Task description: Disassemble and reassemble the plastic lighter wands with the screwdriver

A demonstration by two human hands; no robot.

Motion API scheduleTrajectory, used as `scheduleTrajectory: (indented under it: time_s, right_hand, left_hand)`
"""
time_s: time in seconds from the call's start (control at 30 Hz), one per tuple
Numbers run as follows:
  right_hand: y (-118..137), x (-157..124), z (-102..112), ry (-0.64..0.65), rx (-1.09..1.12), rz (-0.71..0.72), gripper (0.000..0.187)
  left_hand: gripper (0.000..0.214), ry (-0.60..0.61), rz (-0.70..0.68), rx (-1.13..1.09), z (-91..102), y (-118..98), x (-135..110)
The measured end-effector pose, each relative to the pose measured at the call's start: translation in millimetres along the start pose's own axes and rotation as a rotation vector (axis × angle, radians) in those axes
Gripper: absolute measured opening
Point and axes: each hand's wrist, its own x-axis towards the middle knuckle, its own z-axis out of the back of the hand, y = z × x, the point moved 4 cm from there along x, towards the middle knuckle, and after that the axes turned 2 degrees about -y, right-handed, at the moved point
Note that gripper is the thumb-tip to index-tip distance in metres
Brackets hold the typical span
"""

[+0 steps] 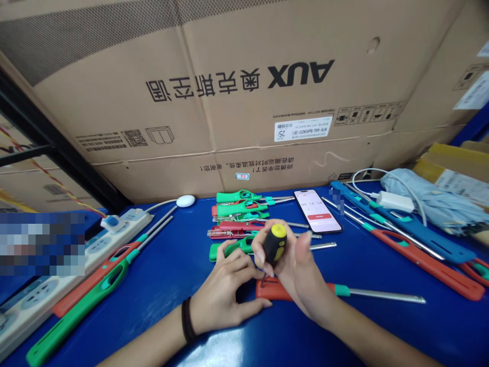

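Observation:
A red long-necked lighter [316,293] lies sideways in front of me, its silver tube pointing right. My left hand [225,288], with a black band at the wrist, grips the lighter's left end between thumb and fingers. In my right hand [296,270] is a screwdriver [275,243] with a black and yellow handle, held upright. Its thin shaft reaches down to the lighter's red body; the very tip is hard to make out. My right hand and wrist hide the middle of the lighter. Just beyond my hands lies a green lighter [229,248], partly covered by them.
Behind are a red lighter [225,229], green lighters [237,208] and a phone [319,211] showing a timer. At left lie a green lighter [80,311] and a power strip [99,250]. Red [428,262] and blue lighters [431,234] lie right. A cardboard box [237,46] stands behind.

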Motion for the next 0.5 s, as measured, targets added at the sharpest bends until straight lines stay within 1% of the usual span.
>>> scheduleTrajectory:
  time_s: [0.07,0.1,0.2,0.27,0.3,0.4,0.43,0.5]
  right_hand:
    - [1.5,0.4,0.0,0.001,-0.035,0.014,0.036]
    - [1.7,0.7,0.3,-0.007,-0.052,-0.004,0.035]
    - [0.5,1.4,0.8,-0.044,-0.036,-0.099,0.046]
    - [-0.4,1.2,0.0,-0.051,0.013,-0.121,0.053]
    - [-0.3,1.1,-0.6,-0.042,0.030,-0.099,0.052]
    - [0.4,0.1,-1.0,-0.010,0.024,0.005,0.039]
    - [-0.3,-0.2,-0.5,-0.007,0.006,0.011,0.036]
    - [-2.9,-0.5,0.8,-0.015,-0.013,-0.039,0.035]
  left_hand:
    - [0.026,0.000,0.001,0.005,0.2,-0.4,0.1]
    - [0.027,-0.004,0.000,0.008,0.3,-0.5,0.0]
    - [0.028,-0.018,-0.006,0.015,0.3,-0.5,-0.5]
    - [0.027,-0.016,-0.004,0.010,0.0,-0.3,-0.7]
    - [0.027,-0.015,-0.003,0.004,-0.2,-0.1,-0.8]
    - [0.027,-0.022,-0.002,-0.010,0.2,-0.2,-0.4]
    - [0.027,-0.024,-0.002,-0.010,0.3,-0.3,-0.2]
    - [0.027,-0.019,-0.004,-0.006,0.6,-0.6,0.3]
